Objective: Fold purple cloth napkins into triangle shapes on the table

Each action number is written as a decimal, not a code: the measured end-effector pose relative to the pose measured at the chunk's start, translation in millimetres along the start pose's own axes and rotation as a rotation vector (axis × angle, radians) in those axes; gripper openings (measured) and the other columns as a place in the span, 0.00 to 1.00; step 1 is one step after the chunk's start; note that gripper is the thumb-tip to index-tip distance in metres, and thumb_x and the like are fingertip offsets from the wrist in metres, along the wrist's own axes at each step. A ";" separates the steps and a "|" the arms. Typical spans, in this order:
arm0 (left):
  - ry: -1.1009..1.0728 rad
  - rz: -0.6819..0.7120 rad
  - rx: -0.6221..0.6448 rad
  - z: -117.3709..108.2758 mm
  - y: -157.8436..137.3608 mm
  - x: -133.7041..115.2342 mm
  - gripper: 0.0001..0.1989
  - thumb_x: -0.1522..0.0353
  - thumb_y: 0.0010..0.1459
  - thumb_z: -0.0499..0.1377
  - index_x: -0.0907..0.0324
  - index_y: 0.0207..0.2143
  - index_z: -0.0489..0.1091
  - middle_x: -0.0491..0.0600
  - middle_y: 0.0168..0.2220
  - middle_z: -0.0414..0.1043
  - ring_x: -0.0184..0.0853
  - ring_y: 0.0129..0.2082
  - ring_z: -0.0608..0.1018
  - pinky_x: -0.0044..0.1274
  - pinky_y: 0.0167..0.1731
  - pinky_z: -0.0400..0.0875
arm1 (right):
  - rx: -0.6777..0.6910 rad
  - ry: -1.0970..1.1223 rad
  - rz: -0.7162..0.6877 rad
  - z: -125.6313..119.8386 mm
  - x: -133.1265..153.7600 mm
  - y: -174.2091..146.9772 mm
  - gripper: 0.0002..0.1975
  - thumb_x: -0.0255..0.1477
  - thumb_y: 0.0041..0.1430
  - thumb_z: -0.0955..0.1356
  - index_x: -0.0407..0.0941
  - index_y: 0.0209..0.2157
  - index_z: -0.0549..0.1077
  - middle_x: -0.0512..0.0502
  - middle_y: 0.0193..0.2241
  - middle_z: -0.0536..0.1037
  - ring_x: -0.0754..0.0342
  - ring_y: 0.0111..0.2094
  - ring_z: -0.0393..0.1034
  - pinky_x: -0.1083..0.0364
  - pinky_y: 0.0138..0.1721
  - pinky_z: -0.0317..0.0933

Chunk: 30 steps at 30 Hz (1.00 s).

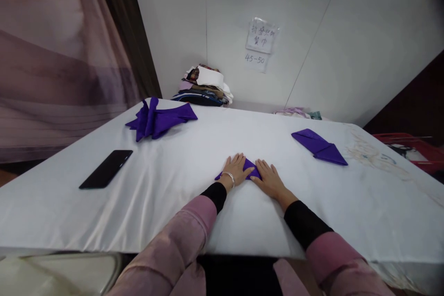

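Observation:
A folded purple cloth napkin (248, 165) lies on the white tablecloth (173, 171) in front of me, largely covered by my hands. Flat on its left part rests my left hand (237, 169), fingers stretched forward and thumb pointing right. My right hand (268, 178) presses on its right end, palm down with the fingers extended. Between the hands a triangular piece of the purple fabric shows. To the right lies another folded purple napkin (319, 147), apart from my hands.
A heap of purple napkins (161, 119) sits at the back left, with a black phone (106, 169) nearer me. Stacked clothes (206, 85) stand behind the table by the wall. A handwritten paper sign (261, 37) hangs there. At far right is a red basket (421, 150).

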<state>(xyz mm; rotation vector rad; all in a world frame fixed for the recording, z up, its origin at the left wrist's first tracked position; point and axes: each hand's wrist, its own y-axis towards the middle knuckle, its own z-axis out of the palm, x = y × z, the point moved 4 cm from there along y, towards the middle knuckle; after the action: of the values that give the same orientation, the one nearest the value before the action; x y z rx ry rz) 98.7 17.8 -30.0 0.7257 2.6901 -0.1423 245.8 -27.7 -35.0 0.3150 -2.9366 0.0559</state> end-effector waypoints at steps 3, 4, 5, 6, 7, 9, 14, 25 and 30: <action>0.002 -0.006 0.003 -0.2 1.0 0.7 0.34 0.50 0.59 0.35 0.60 0.62 0.47 0.51 0.65 0.41 0.39 0.64 0.43 0.39 0.60 0.38 | -0.004 -0.009 0.018 -1.8 -5.3 -8.3 0.37 0.49 0.60 0.52 0.42 0.63 0.44 0.42 0.63 0.45 0.47 0.64 0.35 0.42 0.60 0.31; 0.003 -0.006 0.004 -0.3 1.4 1.1 0.33 0.52 0.59 0.36 0.60 0.62 0.47 0.51 0.65 0.41 0.38 0.64 0.43 0.39 0.60 0.38 | -0.006 -0.012 0.026 -2.0 -7.3 -11.3 0.36 0.49 0.60 0.52 0.42 0.63 0.44 0.42 0.63 0.45 0.47 0.64 0.35 0.41 0.60 0.31; 0.003 -0.006 0.006 -0.4 2.0 1.6 0.31 0.54 0.60 0.37 0.60 0.62 0.47 0.51 0.65 0.41 0.38 0.64 0.43 0.39 0.60 0.38 | -0.007 -0.011 0.033 -2.1 -9.6 -14.3 0.36 0.48 0.60 0.53 0.42 0.63 0.44 0.42 0.63 0.46 0.47 0.64 0.35 0.41 0.60 0.31; 0.004 -0.008 0.009 -0.6 2.6 2.2 0.30 0.56 0.60 0.37 0.59 0.61 0.47 0.51 0.65 0.40 0.38 0.64 0.44 0.39 0.60 0.39 | -0.010 -0.003 0.038 -2.0 -12.2 -17.2 0.36 0.48 0.60 0.53 0.41 0.63 0.45 0.42 0.63 0.46 0.47 0.64 0.35 0.41 0.60 0.31; 0.003 -0.010 0.012 -0.8 3.3 3.0 0.29 0.57 0.60 0.38 0.59 0.61 0.47 0.51 0.65 0.39 0.38 0.64 0.44 0.39 0.60 0.39 | -0.013 0.017 0.042 -2.0 -15.5 -20.0 0.35 0.47 0.60 0.54 0.41 0.63 0.45 0.42 0.63 0.46 0.47 0.64 0.35 0.41 0.60 0.31; 0.002 -0.017 0.016 -1.4 4.5 4.5 0.28 0.60 0.60 0.39 0.60 0.61 0.47 0.52 0.65 0.38 0.38 0.64 0.44 0.39 0.60 0.40 | -0.034 0.137 0.069 -3.3 -24.7 -24.7 0.34 0.46 0.60 0.55 0.42 0.62 0.48 0.42 0.63 0.48 0.47 0.64 0.36 0.42 0.60 0.31; -0.020 -0.025 0.023 -2.4 5.8 6.3 0.27 0.62 0.60 0.41 0.61 0.61 0.48 0.53 0.65 0.39 0.38 0.64 0.45 0.38 0.60 0.39 | -0.157 0.568 0.221 -15.7 -54.5 -28.9 0.28 0.43 0.63 0.53 0.44 0.60 0.54 0.42 0.58 0.60 0.50 0.59 0.52 0.46 0.58 0.47; -0.109 -0.132 -0.049 -15.4 11.9 14.2 0.26 0.65 0.58 0.46 0.63 0.59 0.53 0.56 0.62 0.51 0.37 0.61 0.55 0.29 0.59 0.47 | -0.048 0.612 0.146 -31.2 -28.5 5.0 0.20 0.33 0.53 0.64 0.44 0.48 0.71 0.48 0.35 0.78 0.52 0.36 0.72 0.53 0.41 0.64; -0.170 -0.271 -0.044 -29.2 21.2 26.6 0.32 0.64 0.51 0.56 0.61 0.58 0.54 0.57 0.54 0.65 0.43 0.54 0.67 0.32 0.51 0.62 | 0.022 0.541 0.107 -34.1 -21.2 16.7 0.22 0.31 0.49 0.68 0.43 0.48 0.71 0.46 0.35 0.77 0.52 0.34 0.71 0.54 0.37 0.63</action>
<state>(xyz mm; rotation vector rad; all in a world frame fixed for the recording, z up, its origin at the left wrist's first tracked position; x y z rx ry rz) 78.9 54.0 -12.3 0.3179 2.6057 -0.2010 268.7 -5.1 -5.8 0.1181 -2.4133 0.1607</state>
